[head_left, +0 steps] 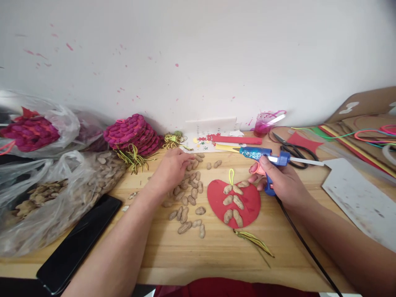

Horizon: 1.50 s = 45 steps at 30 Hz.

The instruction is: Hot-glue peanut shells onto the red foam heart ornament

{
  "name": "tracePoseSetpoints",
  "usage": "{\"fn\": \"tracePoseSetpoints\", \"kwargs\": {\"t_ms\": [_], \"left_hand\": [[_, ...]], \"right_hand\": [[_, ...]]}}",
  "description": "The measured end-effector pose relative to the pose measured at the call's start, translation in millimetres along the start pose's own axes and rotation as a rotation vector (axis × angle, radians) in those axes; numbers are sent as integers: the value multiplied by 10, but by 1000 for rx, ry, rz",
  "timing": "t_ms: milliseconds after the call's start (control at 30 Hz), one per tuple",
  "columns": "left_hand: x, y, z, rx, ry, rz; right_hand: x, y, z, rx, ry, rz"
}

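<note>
My left hand reaches over the far side of a loose pile of peanuts. Its fingers are bent together around a peanut there, partly hidden by the hand. In my right hand is a blue hot glue gun, its nozzle pointing left and a white glue stick poking out of its back. Just left of that hand lies a red heart-shaped piece with a yellow loop on top and a yellow-green tassel below. Several peanuts sit on the heart in two slanting columns, with another at its upper right edge.
Plastic bags of peanuts and a black phone lie at left. Behind stand stacked magenta peanut-covered pieces. Scissors, a pink cup and grey card are at right. The gun's black cord runs toward me.
</note>
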<state>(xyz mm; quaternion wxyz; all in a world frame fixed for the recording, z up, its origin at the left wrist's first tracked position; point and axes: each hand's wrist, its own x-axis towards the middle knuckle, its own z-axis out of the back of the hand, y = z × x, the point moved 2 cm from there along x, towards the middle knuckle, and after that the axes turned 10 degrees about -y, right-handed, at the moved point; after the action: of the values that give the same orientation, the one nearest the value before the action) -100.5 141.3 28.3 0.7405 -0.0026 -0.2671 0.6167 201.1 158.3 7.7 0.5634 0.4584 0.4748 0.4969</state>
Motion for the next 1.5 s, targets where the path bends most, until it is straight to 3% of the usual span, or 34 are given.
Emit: {"fn": "tracePoseSetpoints", "kwargs": {"t_ms": [267, 433, 667, 900, 1500], "left_hand": [[-39, 67, -209, 152, 55, -81], [-31, 28, -187, 130, 60, -90], [16, 43, -76, 27, -98, -40], [9, 23, -189, 10, -41, -149], [17, 23, -206, 64, -19, -49]], "right_hand": [[-5, 27, -4, -9, 0, -1], [-15, 51, -3, -16, -10, 6], [-13, 29, 1, -10, -9, -9], [-23, 49, 1, -42, -5, -18], [-30, 69, -6, -29, -16, -21]]}}
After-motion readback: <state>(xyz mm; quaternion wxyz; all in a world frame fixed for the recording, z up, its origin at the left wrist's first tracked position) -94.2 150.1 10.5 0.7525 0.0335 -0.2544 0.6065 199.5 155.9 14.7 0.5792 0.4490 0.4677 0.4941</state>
